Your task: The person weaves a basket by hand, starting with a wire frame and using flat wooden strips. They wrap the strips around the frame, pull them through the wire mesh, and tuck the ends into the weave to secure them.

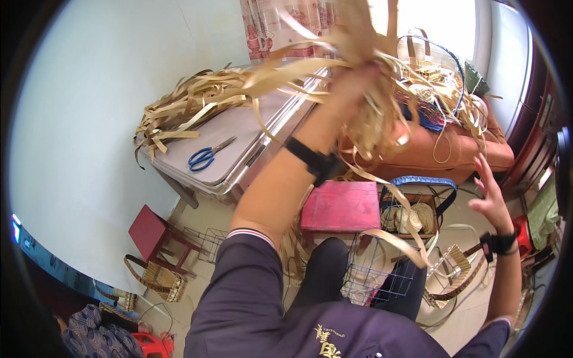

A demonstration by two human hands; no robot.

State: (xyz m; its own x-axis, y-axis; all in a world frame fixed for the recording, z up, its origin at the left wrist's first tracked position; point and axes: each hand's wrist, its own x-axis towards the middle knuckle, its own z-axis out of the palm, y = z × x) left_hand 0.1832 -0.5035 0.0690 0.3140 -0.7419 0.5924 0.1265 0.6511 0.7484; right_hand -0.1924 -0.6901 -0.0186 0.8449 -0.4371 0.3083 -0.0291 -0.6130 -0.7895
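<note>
My left arm reaches up and forward, and my left hand [358,80], smeared by motion, is closed round a bundle of tan weaving strips [373,122]. Loose ends hang below it and fan out to the left, and one long strip curls down toward my lap. Off to the right, my right hand [492,206] is raised with its fingers apart and nothing in it. A wire basket frame [379,277] rests on my lap, just in front of my body. A pink stool [340,206] stands beyond my knees.
On the table [230,140] lie a pile of strips [191,104] and blue-handled scissors [206,156]. An orange sofa [459,149] holds tangled cords and strips. Around the floor are a dark red stool [158,235], a woven basket [158,280], another basket [453,271] and a box with cream yarn [418,218].
</note>
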